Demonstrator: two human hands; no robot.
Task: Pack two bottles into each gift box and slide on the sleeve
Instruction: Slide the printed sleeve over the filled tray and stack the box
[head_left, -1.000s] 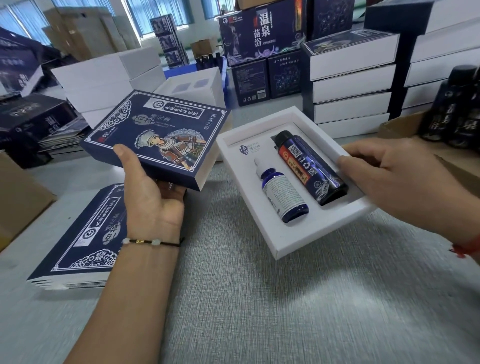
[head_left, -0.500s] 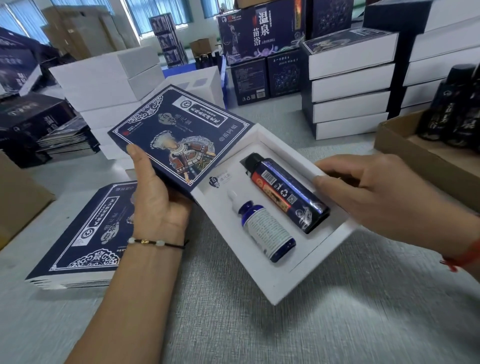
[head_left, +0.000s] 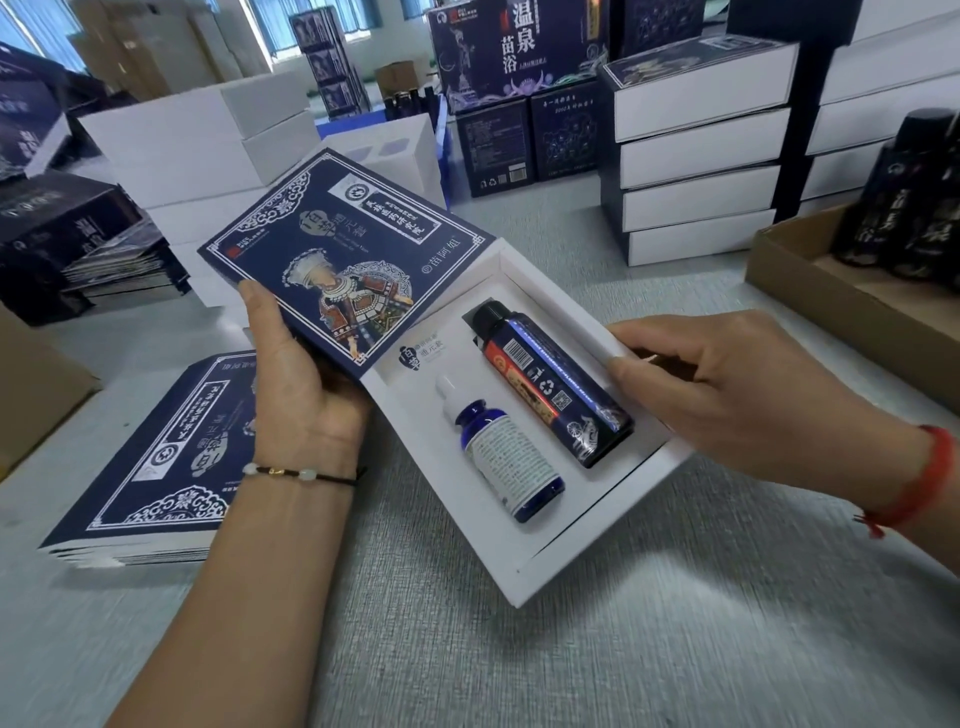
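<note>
Plainly, left hand (head_left: 306, 384) fingers grip the navy sleeve (head_left: 345, 260) — its mouth over the white gift box's (head_left: 582, 540) far end; right hand (head_left: 737, 395) fingers pinch the box's right edge. Two bottles (head_left: 506, 467) lie inside, above the grey counter (head_left: 675, 649).

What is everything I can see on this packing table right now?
gift box: one, white, centre, held off the table
tall bottle: one, dark blue with black cap, right slot of the gift box
dropper bottle: one, blue with white label, left slot
sleeve: one, navy, printed figure, far end of the gift box partly inside it
flat sleeves: a stack, navy, table left
closed boxes: a stack, white, back right
cardboard tray: one, brown, far right, holding dark bottles
printed cartons: several, navy, back centre
table: grey
left hand: grips the sleeve
right hand: holds the gift box's right edge
</note>
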